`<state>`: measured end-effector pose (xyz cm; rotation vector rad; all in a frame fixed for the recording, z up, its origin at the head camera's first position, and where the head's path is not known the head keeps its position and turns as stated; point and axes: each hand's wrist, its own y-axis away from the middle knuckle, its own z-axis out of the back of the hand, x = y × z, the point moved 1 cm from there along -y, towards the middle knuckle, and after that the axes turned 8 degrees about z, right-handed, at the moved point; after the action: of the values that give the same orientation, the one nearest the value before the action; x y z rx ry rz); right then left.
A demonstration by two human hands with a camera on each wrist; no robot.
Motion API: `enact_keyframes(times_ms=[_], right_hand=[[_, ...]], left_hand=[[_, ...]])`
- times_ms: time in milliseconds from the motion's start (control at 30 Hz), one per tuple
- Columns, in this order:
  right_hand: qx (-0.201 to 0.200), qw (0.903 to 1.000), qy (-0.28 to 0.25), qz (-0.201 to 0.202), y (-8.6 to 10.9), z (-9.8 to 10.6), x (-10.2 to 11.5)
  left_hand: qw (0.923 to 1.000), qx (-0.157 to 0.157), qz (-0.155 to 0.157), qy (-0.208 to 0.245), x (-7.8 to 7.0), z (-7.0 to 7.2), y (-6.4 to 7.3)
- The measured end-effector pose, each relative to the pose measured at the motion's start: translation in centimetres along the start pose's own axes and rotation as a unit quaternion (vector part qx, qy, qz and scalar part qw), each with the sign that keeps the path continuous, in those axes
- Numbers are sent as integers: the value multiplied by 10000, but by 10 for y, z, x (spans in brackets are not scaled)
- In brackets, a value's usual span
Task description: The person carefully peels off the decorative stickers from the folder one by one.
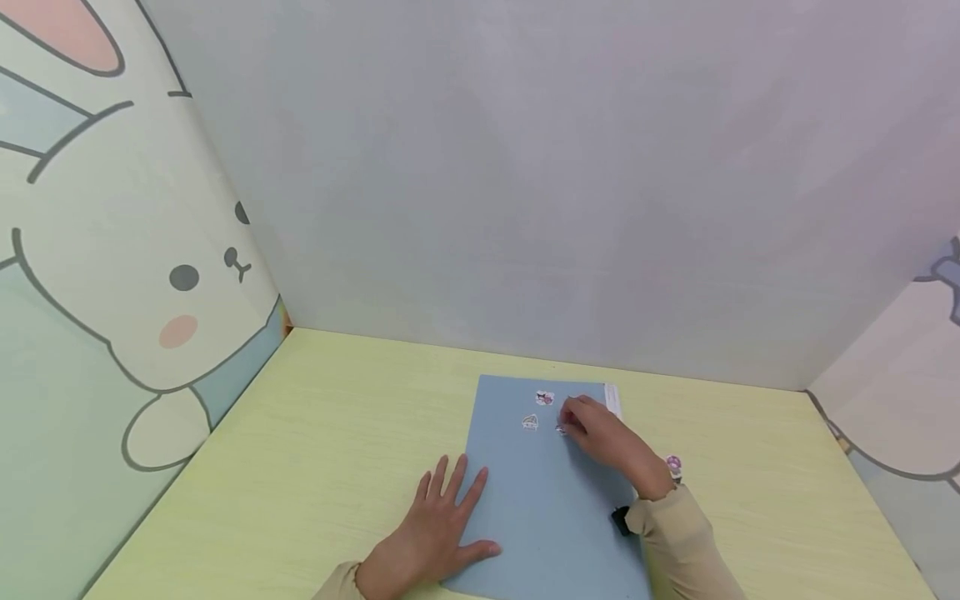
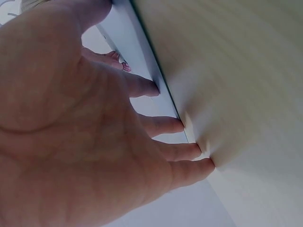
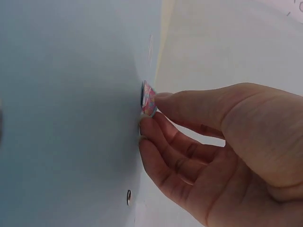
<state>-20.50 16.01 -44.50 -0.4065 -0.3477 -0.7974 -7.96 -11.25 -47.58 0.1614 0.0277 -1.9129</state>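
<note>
A flat light-blue board or folder (image 1: pixel 540 508) lies on the table with small printed stickers on its upper part. One sticker (image 1: pixel 544 398) shows near the top and another (image 1: pixel 530 422) just below and left. My right hand (image 1: pixel 603 433) is over the upper right of the board. In the right wrist view, its thumb and fingers pinch a colourful pink sticker (image 3: pixel 148 100) at the board's surface. Fingers spread, my left hand (image 1: pixel 435 529) rests over the board's left edge; in the left wrist view several fingertips touch the table beyond that edge.
The pale yellow table (image 1: pixel 322 433) extends on both sides of the board. A grey-white wall (image 1: pixel 525 208) stands behind, with a cartoon rabbit panel (image 1: pixel 127 275) at left. A small pink-and-white item (image 1: pixel 673 465) and a black object (image 1: pixel 621 521) show by the right wrist.
</note>
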Motion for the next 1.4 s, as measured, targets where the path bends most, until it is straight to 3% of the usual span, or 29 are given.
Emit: enact_keyframes(times_ms=[400, 667, 900, 1233, 1400], right_hand=[[-135, 9997, -133, 183, 2, 2, -4], [-278, 9994, -177, 73, 7, 5, -5], [-371, 9989, -263, 127, 10, 9, -9], [-262, 9986, -422, -199, 17, 15, -16], [-279, 9976, -544, -312, 21, 19, -18]], left_hand=[[9999, -112, -48, -28, -2, -2, 0], [9998, -163, -84, -121, -2, -1, 0], [10000, -72, -48, 31, 0, -1, 1], [9995, -305, -103, 0, 0, -2, 1], [9996, -217, -76, 172, 0, 0, 1]])
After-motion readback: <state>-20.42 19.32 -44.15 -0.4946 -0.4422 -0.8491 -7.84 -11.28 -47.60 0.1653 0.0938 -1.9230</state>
